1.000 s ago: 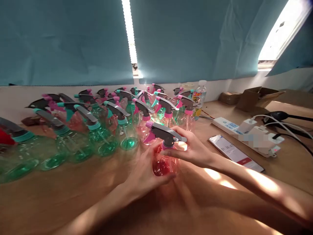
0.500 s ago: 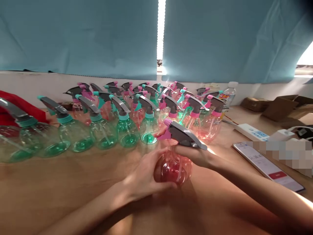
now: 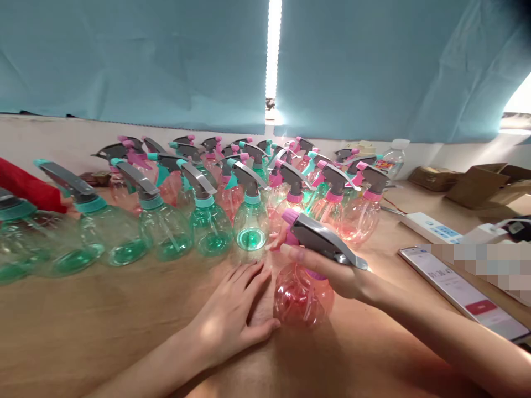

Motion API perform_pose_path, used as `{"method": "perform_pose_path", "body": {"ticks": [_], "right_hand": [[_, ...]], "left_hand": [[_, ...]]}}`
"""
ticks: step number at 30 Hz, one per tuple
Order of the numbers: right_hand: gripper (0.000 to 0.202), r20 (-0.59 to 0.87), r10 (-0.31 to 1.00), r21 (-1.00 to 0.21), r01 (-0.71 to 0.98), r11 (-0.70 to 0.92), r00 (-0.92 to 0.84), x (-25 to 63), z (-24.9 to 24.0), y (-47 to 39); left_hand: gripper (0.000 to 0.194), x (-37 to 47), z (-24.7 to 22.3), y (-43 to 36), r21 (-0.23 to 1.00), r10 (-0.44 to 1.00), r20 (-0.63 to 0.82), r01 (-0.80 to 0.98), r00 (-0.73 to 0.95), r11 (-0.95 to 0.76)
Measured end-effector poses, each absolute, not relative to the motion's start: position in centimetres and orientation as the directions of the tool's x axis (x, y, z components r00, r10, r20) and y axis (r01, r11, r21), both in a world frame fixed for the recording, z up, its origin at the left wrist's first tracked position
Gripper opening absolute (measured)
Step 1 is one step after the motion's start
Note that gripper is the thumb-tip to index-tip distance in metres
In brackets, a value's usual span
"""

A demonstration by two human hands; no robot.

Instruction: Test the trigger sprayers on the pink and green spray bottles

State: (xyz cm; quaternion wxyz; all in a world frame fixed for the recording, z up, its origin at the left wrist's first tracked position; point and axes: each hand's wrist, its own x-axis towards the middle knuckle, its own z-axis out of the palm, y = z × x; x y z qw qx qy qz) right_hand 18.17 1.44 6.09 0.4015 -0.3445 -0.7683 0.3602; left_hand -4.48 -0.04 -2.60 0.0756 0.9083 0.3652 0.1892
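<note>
A pink spray bottle (image 3: 305, 298) with a grey and pink trigger head stands on the wooden table in front of me. My right hand (image 3: 327, 266) is closed around its neck, just under the trigger head; part of the collar is hidden by the fingers. Just left of the bottle, my left hand (image 3: 236, 309) lies with fingers spread on the tabletop, holding nothing. Its thumb tip is close to the bottle's base. Beyond my hands, a green spray bottle (image 3: 251, 224) and a pink-collared spray bottle (image 3: 293, 194) stand in a row.
Several more green and pink spray bottles (image 3: 161, 235) fill the back and left of the table. At right lie a phone (image 3: 460, 293), a power strip (image 3: 431, 228) and cardboard boxes (image 3: 477, 188). A clear bottle (image 3: 394, 157) stands behind; red cloth (image 3: 29, 188) is far left.
My left hand has let go of the pink bottle's body and moved left onto the table, fingers spreading. My right hand still grips the neck, slightly lower and further right in view.
</note>
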Motion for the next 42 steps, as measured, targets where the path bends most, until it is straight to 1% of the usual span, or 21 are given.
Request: {"method": "perform_pose_path", "body": {"ticks": [3, 6, 11, 14, 18, 24, 28, 35, 42], "right_hand": [[0.020, 0.423, 0.799, -0.791, 0.255, 0.556, -0.428, 18.2, 6.1, 1.4], [0.023, 0.447, 0.774, -0.775, 0.237, 0.586, -0.449, 18.2, 6.3, 1.4], [0.010, 0.359, 0.792, -0.858, 0.160, 0.488, -0.494, 18.0, 6.6, 1.5], [0.021, 0.344, 0.794, -0.885, 0.110, 0.453, -0.501, 17.9, 6.5, 1.4], [0.032, 0.307, 0.816, -0.904, 0.119, 0.411, -0.489, 18.1, 6.1, 1.1], [0.040, 0.304, 0.820, -0.901, 0.133, 0.413, -0.485, 18.1, 5.8, 1.3], [0.043, 0.295, 0.835, -0.901, 0.156, 0.405, -0.465, 18.1, 5.8, 1.3], [0.041, 0.272, 0.854, -0.898, 0.201, 0.391, -0.443, 18.4, 5.8, 1.2], [0.038, 0.293, 0.836, -0.896, 0.172, 0.409, -0.464, 18.1, 6.1, 1.1]], "left_hand": [[0.067, -4.6, -2.9, -0.1, 0.244, 0.699, 0.273, 0.655, 0.661, -0.715], [0.066, -4.7, -2.7, -0.2, 0.226, 0.701, 0.264, 0.664, 0.662, -0.713], [0.059, -4.7, -2.3, -0.1, 0.223, 0.701, 0.251, 0.665, 0.668, -0.713], [0.057, -4.5, -2.0, -0.1, 0.234, 0.697, 0.255, 0.656, 0.670, -0.717], [0.055, -4.2, -1.5, -0.2, 0.251, 0.692, 0.256, 0.645, 0.675, -0.722], [0.051, -4.0, -1.0, -0.2, 0.264, 0.693, 0.229, 0.642, 0.683, -0.720], [0.051, -3.9, -0.9, -0.2, 0.265, 0.694, 0.225, 0.643, 0.683, -0.719], [0.050, -3.9, -0.9, -0.3, 0.255, 0.697, 0.218, 0.649, 0.683, -0.716], [0.051, -4.0, -1.0, -0.3, 0.272, 0.695, 0.223, 0.641, 0.684, -0.718]]}}
